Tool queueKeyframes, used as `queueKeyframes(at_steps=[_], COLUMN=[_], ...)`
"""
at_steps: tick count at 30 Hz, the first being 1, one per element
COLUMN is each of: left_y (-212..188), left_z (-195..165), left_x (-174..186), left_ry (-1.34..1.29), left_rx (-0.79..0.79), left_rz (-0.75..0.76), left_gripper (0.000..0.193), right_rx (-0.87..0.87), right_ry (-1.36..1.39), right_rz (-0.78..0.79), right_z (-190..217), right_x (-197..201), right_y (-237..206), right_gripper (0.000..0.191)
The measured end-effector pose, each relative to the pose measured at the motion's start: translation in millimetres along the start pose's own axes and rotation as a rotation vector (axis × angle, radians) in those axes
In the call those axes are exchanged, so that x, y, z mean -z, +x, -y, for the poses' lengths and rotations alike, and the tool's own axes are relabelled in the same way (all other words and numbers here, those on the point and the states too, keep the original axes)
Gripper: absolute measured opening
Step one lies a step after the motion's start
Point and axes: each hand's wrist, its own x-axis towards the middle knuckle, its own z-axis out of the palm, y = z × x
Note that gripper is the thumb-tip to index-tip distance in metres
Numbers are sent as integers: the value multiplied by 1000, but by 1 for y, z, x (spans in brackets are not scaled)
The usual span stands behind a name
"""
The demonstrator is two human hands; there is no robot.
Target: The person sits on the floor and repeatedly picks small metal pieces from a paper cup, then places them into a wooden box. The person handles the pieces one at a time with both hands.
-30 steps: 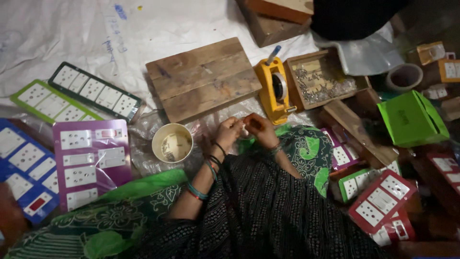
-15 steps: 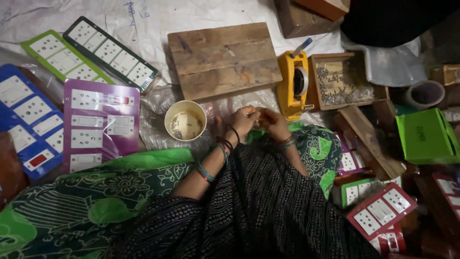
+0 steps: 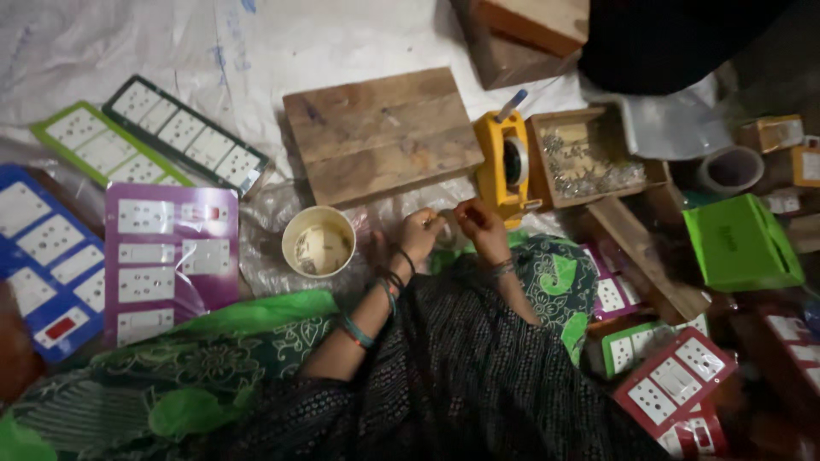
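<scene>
My left hand [image 3: 421, 236] and my right hand [image 3: 480, 225] meet in front of my lap, fingertips pinched together on a small pale piece [image 3: 448, 220] that is too small to identify. Bangles ring both wrists. Just beyond the hands stands a yellow tape dispenser [image 3: 502, 162] with a blue-handled tool stuck in its top. A pale cup [image 3: 319, 243] with something light inside sits left of my left hand. Behind both lies a wooden board [image 3: 380, 132].
An open wooden box [image 3: 589, 158] of small metal parts sits right of the dispenser, with a green box [image 3: 741, 243] beyond it. Switch panels on purple [image 3: 166, 256], blue [image 3: 43, 256], green [image 3: 85, 145] and dark cards [image 3: 184, 141] lie left; red ones [image 3: 675, 384] lie right.
The view has shifted over the floor, so the layout moved in frame. Both hands stay pinched together in front of the dispenser, with only small finger movements.
</scene>
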Motion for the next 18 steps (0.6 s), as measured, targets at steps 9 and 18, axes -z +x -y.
queueKeyframes(at_steps=[9, 18], left_y=[1, 1], left_z=[-7, -11], left_x=[4, 4], left_ry=[120, 3], left_rx=[32, 44], left_rz=[9, 45], left_gripper=[21, 21], right_rx=[122, 33], right_ry=[-65, 30], right_rz=[99, 154], right_z=[6, 14], right_x=[-7, -9], right_y=[1, 0], right_gripper=[24, 19])
